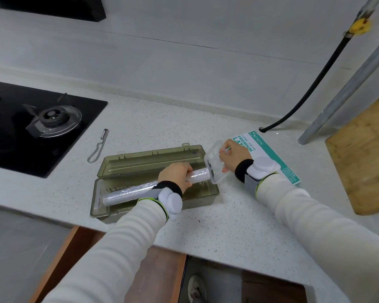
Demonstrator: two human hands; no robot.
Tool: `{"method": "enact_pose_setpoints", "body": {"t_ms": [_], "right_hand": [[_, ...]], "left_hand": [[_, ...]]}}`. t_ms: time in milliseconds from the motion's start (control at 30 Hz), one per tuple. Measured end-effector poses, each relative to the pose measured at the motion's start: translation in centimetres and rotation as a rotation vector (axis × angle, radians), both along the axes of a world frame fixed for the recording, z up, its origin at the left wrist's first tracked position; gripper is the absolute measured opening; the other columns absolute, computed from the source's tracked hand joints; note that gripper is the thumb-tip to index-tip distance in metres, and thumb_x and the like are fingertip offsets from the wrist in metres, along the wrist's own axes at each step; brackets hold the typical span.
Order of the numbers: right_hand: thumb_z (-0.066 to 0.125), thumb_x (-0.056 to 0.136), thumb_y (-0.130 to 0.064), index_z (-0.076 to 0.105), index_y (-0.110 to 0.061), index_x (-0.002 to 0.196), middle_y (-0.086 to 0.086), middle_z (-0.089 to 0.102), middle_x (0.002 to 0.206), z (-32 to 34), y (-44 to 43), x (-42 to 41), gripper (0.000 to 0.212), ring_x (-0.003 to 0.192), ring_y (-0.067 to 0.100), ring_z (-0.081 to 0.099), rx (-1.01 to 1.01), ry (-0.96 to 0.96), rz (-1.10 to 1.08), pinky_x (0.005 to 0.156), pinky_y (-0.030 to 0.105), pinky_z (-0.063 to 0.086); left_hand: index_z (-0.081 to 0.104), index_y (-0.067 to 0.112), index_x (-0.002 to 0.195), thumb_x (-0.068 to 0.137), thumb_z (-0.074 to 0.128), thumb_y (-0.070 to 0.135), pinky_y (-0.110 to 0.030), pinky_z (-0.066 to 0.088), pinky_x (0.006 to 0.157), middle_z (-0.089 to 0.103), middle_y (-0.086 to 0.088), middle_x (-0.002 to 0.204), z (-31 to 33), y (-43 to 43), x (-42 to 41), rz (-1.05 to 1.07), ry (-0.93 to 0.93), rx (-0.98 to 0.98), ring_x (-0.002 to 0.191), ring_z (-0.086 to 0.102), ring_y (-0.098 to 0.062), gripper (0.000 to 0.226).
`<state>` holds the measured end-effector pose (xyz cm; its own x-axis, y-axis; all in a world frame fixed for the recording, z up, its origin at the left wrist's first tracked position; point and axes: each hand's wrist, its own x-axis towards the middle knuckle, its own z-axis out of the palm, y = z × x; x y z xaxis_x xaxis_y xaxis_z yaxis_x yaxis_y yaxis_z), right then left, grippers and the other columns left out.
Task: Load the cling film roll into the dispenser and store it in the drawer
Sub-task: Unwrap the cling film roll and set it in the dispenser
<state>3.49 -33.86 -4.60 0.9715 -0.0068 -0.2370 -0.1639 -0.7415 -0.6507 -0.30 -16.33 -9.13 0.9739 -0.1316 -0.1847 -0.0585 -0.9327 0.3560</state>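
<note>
- the left hand [176,174] covers the middle-right stretch of the cling film roll [140,189], fingers wrapped around it in a full grip; the fingertips themselves are tucked under the roll and out of sight.
- the right hand [233,154] pinches a clear plastic end piece [214,162] that meets the right end of the roll; the plastic is see-through and blurred, so its exact shape and whether it is seated on the roll cannot be made out.
- the left end of the roll sits low inside the dispenser [153,193], against another clear piece that is hard to read; the right end is raised above the box rim, so the roll lies tilted.
- the dispenser is an olive, translucent box, its lid [153,159] swung open and lying flat behind the tray.
- the box stands near the front edge of the speckled white counter [228,215], with bare counter to its right and front.
- a glove box [271,149] with teal print lies beside the right hand, partly hidden by the wrist and sleeve.
- a metal peeler [99,146] lies between the box and the black gas hob [37,125], clear of both.
- a wooden board [363,154] is cut off at the right edge.
- below the counter edge a brown drawer [140,270] stands open, mostly hidden by the forearms; its contents cannot be told.
</note>
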Motion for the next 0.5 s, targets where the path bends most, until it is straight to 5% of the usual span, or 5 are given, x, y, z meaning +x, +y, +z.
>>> {"method": "enact_pose_setpoints", "body": {"t_ms": [167,333,500], "right_hand": [[0.044,0.094,-0.017,0.045,-0.014,0.095,0.016,0.067,0.098,-0.4,0.1,-0.4,0.003,0.056,0.021,0.062,0.018,0.036,0.008,0.056,0.024,0.048],[0.043,0.094,-0.017,0.045,-0.014,0.098,0.018,0.066,0.100,-0.9,0.5,-0.9,0.005,0.077,0.035,0.070,-0.001,0.056,0.044,0.074,0.038,0.057],[0.045,0.092,-0.018,0.045,-0.016,0.094,0.012,0.057,0.091,-0.5,0.4,-1.1,0.003,0.084,0.037,0.067,-0.068,0.030,0.113,0.075,0.040,0.055]], "left_hand": [[0.058,0.025,0.116,0.082,0.066,0.024,-0.034,0.052,0.086,0.066,0.002,0.111,0.5,0.3,0.0,0.025,-0.028,-0.027,0.100,0.061,-0.019,0.035],[0.058,0.024,0.117,0.082,0.066,0.024,-0.033,0.051,0.084,0.065,0.002,0.112,1.4,0.6,0.0,0.022,-0.057,-0.048,0.101,0.061,-0.019,0.036],[0.059,0.024,0.115,0.082,0.066,0.023,-0.035,0.053,0.085,0.066,0.002,0.111,1.6,0.7,-0.3,0.015,-0.056,-0.054,0.100,0.061,-0.020,0.033]]}}
